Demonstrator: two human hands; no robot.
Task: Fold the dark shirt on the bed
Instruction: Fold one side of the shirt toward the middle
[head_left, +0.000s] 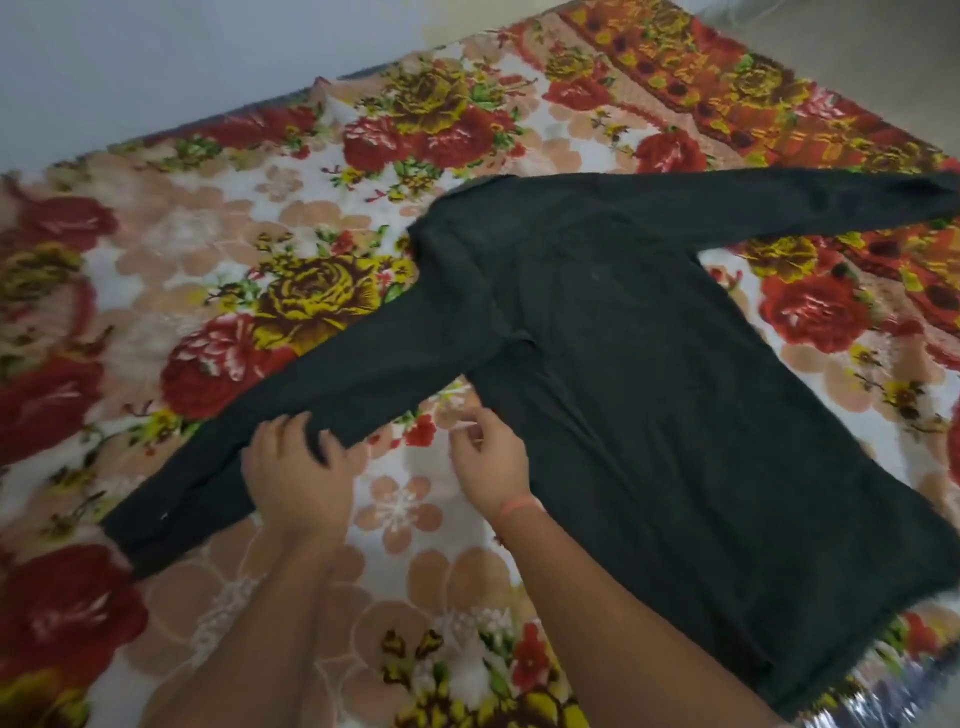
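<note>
1. Dark, soft long-sleeved shirt (649, 374) is lying flat on the floral blanket (208, 260), near sleeve (291, 431) running under the left hand (296, 483).
2. Left hand is pinching that limp sleeve; likely the best hold.
3. Right hand (488, 467) is hovering loose beside the body, collar pointing away, hem trailing to its right.
</note>
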